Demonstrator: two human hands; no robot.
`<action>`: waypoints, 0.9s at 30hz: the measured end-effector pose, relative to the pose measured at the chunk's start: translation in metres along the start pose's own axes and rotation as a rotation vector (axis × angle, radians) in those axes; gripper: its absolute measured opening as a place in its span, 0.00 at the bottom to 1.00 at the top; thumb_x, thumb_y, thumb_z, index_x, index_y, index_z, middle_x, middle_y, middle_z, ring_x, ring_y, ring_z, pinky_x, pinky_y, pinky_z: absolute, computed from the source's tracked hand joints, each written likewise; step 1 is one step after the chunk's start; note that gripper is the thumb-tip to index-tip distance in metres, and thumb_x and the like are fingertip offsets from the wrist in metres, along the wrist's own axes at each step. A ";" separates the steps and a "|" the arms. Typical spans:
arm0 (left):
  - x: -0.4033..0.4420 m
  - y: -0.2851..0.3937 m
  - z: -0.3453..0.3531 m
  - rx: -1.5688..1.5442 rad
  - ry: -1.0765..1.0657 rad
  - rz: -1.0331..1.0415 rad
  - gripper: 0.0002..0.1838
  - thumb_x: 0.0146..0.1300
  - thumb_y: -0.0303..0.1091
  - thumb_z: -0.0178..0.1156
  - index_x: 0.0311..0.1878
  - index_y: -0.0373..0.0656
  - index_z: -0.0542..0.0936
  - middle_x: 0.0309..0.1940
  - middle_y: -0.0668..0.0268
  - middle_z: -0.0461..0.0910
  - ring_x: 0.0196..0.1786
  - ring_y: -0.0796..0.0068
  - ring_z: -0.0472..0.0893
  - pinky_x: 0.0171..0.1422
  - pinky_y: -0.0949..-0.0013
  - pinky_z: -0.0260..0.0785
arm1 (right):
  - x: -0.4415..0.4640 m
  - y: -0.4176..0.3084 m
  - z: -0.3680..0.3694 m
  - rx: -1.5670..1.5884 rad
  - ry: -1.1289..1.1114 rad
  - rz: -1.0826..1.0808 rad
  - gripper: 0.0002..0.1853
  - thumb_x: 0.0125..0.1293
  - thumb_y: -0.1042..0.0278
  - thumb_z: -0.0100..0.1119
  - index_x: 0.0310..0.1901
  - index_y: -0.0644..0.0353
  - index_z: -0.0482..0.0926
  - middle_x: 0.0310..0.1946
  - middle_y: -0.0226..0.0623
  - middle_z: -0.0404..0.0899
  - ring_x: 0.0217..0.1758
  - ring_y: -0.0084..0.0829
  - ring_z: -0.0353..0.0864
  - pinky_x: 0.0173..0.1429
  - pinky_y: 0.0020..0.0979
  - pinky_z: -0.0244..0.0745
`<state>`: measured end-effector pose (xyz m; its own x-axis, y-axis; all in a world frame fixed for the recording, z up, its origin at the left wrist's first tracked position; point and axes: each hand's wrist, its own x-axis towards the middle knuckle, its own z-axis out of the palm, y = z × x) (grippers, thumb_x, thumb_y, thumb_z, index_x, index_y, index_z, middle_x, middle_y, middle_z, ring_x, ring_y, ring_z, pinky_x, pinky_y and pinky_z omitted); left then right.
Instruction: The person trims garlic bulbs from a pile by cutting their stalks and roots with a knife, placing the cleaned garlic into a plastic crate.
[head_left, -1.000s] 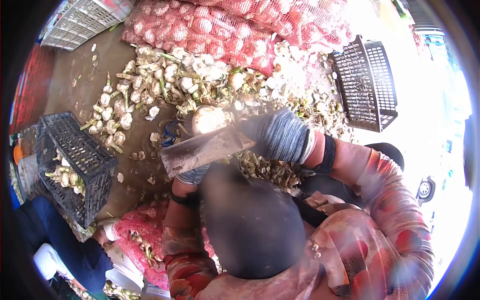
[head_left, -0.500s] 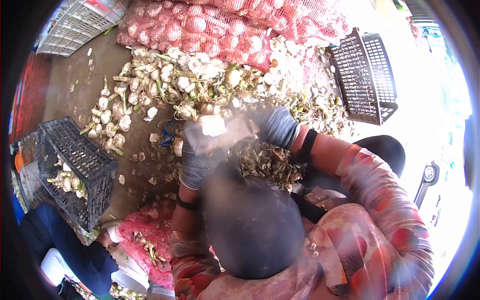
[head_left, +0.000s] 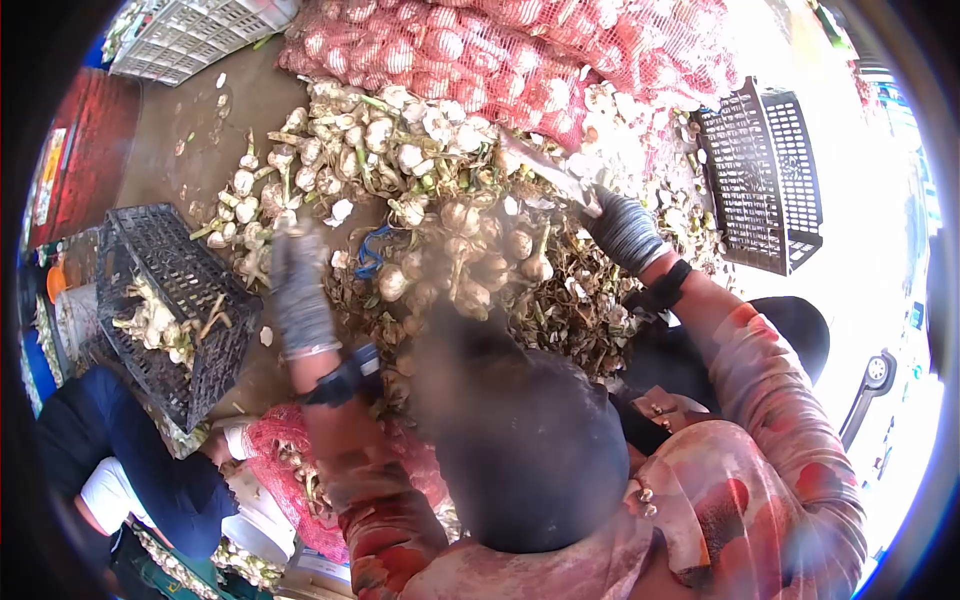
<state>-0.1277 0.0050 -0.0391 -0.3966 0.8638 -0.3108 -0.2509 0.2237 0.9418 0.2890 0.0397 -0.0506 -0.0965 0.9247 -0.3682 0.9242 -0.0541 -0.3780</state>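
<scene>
My right hand (head_left: 625, 232), in a grey glove, is closed round the handle of a knife (head_left: 550, 168), whose blade points up and left over the garlic. My left hand (head_left: 302, 290), gloved too, is at the left beside loose garlic bulbs with stems (head_left: 245, 205). Its fingers are smeared by motion, and whether they hold anything is unclear. Between my hands lie trimmed-looking garlic bulbs (head_left: 465, 250) and a heap of dry leaves and stem scraps (head_left: 575, 300). A blue strip (head_left: 372, 252) lies near the bulbs.
Red mesh sacks of garlic (head_left: 450, 60) lie at the top. Black crates stand at right (head_left: 745, 180) and left (head_left: 175, 290), the left one holding garlic. A grey crate (head_left: 195, 40) is at the upper left. Another person (head_left: 130, 460) sits at lower left beside a red mesh bag (head_left: 300, 470).
My hands have parted from around a garlic bulb. The left moved left towards the loose bulbs; the right moved right and up with the knife. The view shifted slightly.
</scene>
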 end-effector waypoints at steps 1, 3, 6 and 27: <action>0.004 -0.036 0.015 0.541 -0.096 0.173 0.24 0.68 0.33 0.58 0.65 0.38 0.69 0.58 0.58 0.76 0.62 0.69 0.74 0.69 0.66 0.64 | -0.002 -0.006 0.000 -0.014 -0.061 -0.006 0.24 0.63 0.50 0.58 0.49 0.64 0.76 0.31 0.56 0.82 0.38 0.54 0.83 0.44 0.47 0.77; 0.010 -0.089 0.051 0.559 -0.174 0.109 0.23 0.67 0.37 0.61 0.63 0.40 0.73 0.55 0.63 0.78 0.55 0.72 0.76 0.63 0.69 0.67 | -0.007 -0.024 0.001 -0.056 -0.135 0.003 0.22 0.63 0.51 0.58 0.48 0.62 0.77 0.30 0.54 0.82 0.37 0.52 0.84 0.43 0.47 0.78; 0.026 -0.119 0.079 0.556 -0.185 0.001 0.21 0.68 0.38 0.60 0.62 0.40 0.73 0.49 0.63 0.81 0.50 0.73 0.77 0.58 0.70 0.69 | -0.018 -0.048 -0.006 -0.100 -0.169 -0.079 0.20 0.62 0.52 0.58 0.47 0.59 0.77 0.31 0.51 0.82 0.37 0.51 0.84 0.42 0.45 0.78; -0.059 -0.007 0.109 0.610 -0.717 0.136 0.29 0.62 0.27 0.62 0.66 0.35 0.65 0.56 0.57 0.73 0.60 0.71 0.71 0.64 0.66 0.66 | -0.004 -0.135 -0.042 0.310 -0.201 -0.328 0.25 0.62 0.47 0.64 0.52 0.58 0.76 0.29 0.43 0.82 0.37 0.39 0.84 0.42 0.39 0.77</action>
<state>-0.0063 0.0015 -0.0132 0.2984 0.9258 -0.2321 0.3420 0.1233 0.9316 0.1798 0.0587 0.0377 -0.4615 0.8226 -0.3323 0.6825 0.0899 -0.7253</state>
